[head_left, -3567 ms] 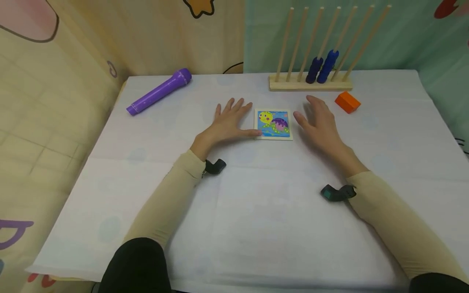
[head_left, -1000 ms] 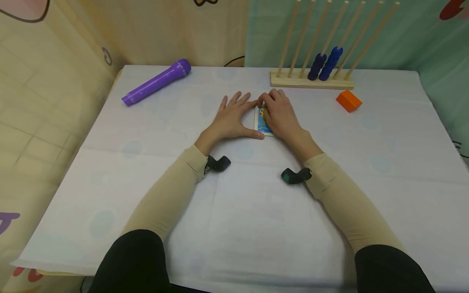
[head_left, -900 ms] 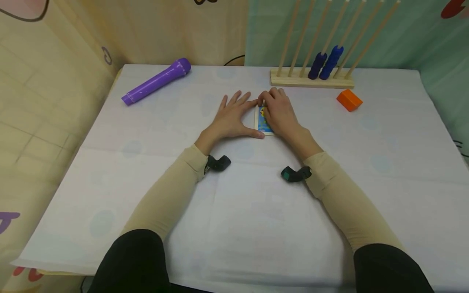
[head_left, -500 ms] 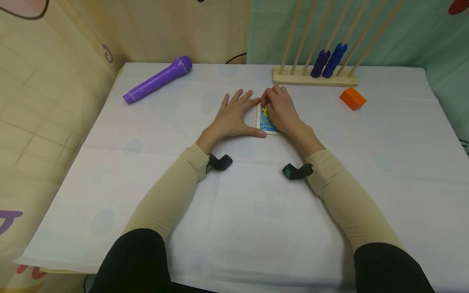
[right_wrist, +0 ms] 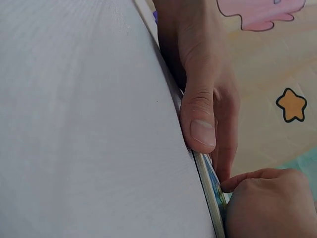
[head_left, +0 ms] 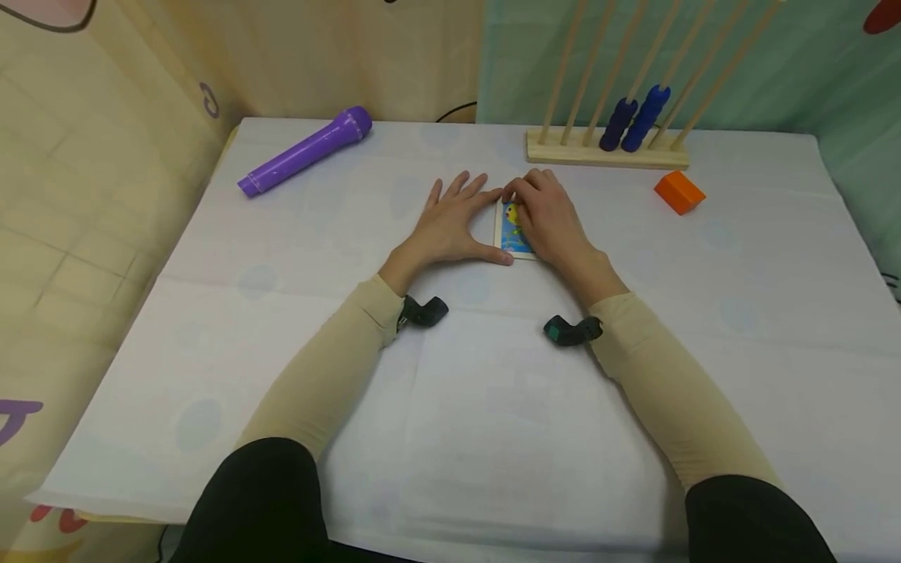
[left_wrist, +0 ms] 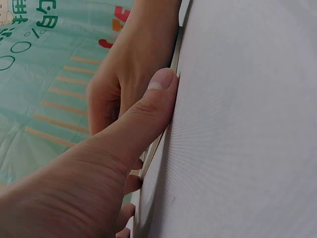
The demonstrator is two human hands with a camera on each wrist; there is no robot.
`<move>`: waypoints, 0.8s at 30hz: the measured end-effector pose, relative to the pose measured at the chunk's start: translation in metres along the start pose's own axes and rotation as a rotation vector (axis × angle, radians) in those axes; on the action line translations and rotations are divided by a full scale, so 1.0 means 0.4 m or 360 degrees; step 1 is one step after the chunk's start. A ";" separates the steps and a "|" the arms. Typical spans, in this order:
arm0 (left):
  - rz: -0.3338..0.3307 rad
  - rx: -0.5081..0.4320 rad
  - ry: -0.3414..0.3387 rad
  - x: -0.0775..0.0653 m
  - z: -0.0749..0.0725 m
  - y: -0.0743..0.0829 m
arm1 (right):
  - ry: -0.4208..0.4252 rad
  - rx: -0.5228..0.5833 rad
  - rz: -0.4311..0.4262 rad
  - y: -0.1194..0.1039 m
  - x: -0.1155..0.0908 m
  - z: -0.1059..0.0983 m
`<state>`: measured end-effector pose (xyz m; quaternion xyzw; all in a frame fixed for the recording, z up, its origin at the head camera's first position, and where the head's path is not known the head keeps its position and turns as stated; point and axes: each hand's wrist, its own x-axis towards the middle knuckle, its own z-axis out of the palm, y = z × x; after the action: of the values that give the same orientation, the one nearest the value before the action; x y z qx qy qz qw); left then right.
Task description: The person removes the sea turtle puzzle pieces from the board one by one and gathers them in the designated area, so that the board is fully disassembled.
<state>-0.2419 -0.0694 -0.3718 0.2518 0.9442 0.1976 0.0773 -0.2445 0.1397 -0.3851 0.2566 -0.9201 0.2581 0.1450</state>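
On the white table (head_left: pixel 422 422), the left hand (head_left: pixel 446 228), fingers spread wide, touches the near edge of the little blue picture board (head_left: pixel 512 239) with its thumb, while the right hand (head_left: pixel 552 217) is closer, covering the board's right side, bent fingers hiding any grip and its longer way.

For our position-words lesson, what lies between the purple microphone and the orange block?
In the head view, the left hand, the right hand and the picture board it partly covers.

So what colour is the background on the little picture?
Blue, where the picture isn't covered; the head view shows it best.
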 end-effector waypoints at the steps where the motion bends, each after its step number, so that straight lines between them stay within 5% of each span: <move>1: 0.0002 0.0002 -0.0004 0.001 0.000 0.001 | 0.0000 -0.0009 -0.0008 0.001 -0.001 0.000; 13: -0.0004 0.0000 -0.0002 0.006 -0.001 0.008 | -0.0081 -0.0148 -0.0023 0.015 0.026 0.011; 24: 0.0002 -0.0004 0.0002 0.003 -0.003 0.010 | -0.0070 0.0124 0.0022 0.021 0.000 -0.005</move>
<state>-0.2415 -0.0659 -0.3689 0.2523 0.9438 0.1991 0.0769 -0.2488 0.1471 -0.3869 0.2613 -0.9140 0.2891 0.1128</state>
